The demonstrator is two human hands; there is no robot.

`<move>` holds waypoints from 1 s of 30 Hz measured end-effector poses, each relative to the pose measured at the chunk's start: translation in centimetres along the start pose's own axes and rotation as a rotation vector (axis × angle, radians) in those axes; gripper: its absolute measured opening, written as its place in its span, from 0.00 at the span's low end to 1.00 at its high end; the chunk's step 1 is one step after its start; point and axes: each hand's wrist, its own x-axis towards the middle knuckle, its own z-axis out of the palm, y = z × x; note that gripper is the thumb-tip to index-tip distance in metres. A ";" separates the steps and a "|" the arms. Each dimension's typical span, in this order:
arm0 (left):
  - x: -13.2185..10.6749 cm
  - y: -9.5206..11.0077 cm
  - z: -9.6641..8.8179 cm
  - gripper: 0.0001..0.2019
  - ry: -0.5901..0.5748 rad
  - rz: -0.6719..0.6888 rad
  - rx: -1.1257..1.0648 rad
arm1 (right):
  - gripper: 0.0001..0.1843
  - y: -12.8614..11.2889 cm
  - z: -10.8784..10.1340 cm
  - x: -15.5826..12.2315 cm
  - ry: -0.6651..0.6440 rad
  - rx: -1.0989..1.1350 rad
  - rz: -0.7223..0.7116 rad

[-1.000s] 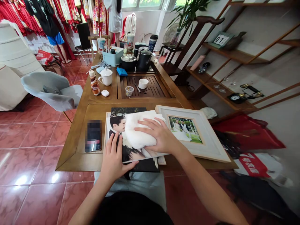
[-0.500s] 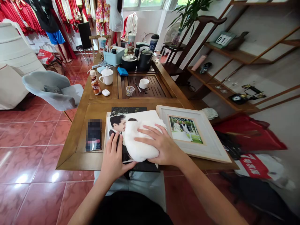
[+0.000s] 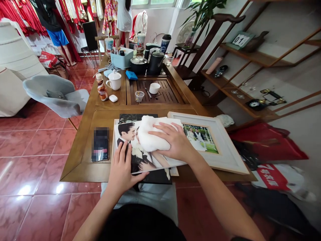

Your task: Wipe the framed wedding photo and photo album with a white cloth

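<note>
A large wedding photo print (image 3: 144,157) lies on the near part of the wooden table, on top of a dark board (image 3: 160,179). My left hand (image 3: 124,169) rests flat on its lower left edge, fingers spread and thumb along the near edge. Bunched under my right hand (image 3: 177,142) is a thick, soft white cloth (image 3: 149,135). That hand's fingers spread over the cloth and press it onto the upper right of the print. The cloth covers part of the pictured couple. Beside the print, to the right, lies a white picture frame (image 3: 225,147) with a smaller wedding photo in it.
A phone (image 3: 100,145) lies left of the print. Farther back stand a drink bottle (image 3: 101,87), a lidded white mug (image 3: 114,81), a small plastic cup (image 3: 139,96) and a tea tray (image 3: 170,92) with a white bowl. Red bags (image 3: 268,139) sit at the right. Two people stand far back.
My right hand has slid the white cloth up and to the right across the print, uncovering more of its lower middle. The left hand has stayed in place.
</note>
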 end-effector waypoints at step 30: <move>-0.1 0.1 0.1 0.55 -0.006 -0.017 -0.010 | 0.31 -0.6 0.0 -2.3 -0.019 0.022 -0.117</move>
